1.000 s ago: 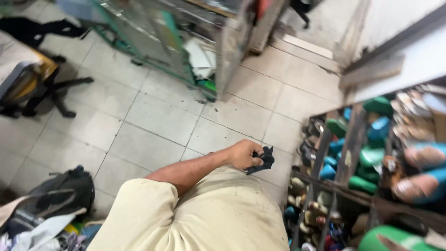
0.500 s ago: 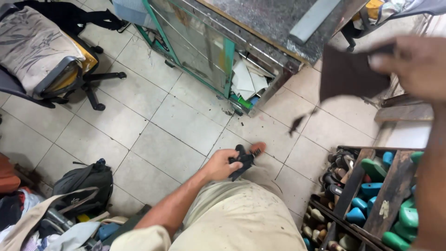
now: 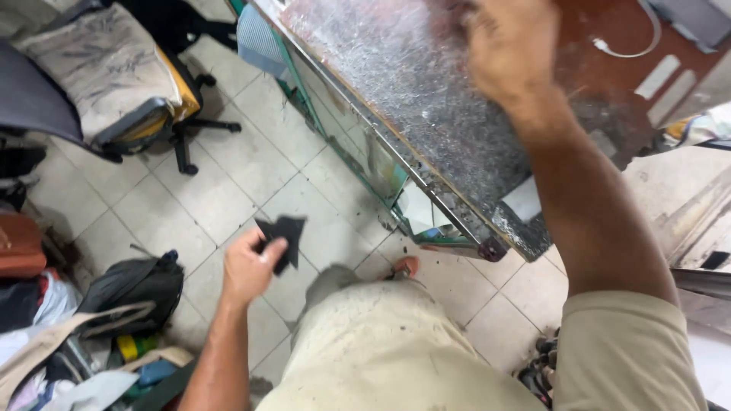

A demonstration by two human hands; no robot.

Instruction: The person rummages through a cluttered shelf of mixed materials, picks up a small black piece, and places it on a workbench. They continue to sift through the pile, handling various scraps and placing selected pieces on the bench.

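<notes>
The left hand (image 3: 250, 268) hangs low in front of the knee, forearm bare and nearly straight, fingers and thumb pinched closed. The right hand (image 3: 509, 47) is raised with its arm stretched forward over the surface (image 3: 396, 84), back of the hand showing, blurred, its fingers' state unclear.

Two bare hands show, the left hand (image 3: 247, 268) at lower centre-left and the right hand (image 3: 509, 47) at top, with one black scrap (image 3: 283, 234), one office chair (image 3: 99, 84) upper left, one black backpack (image 3: 133, 285) lower left, one worktable (image 3: 426, 114).
</notes>
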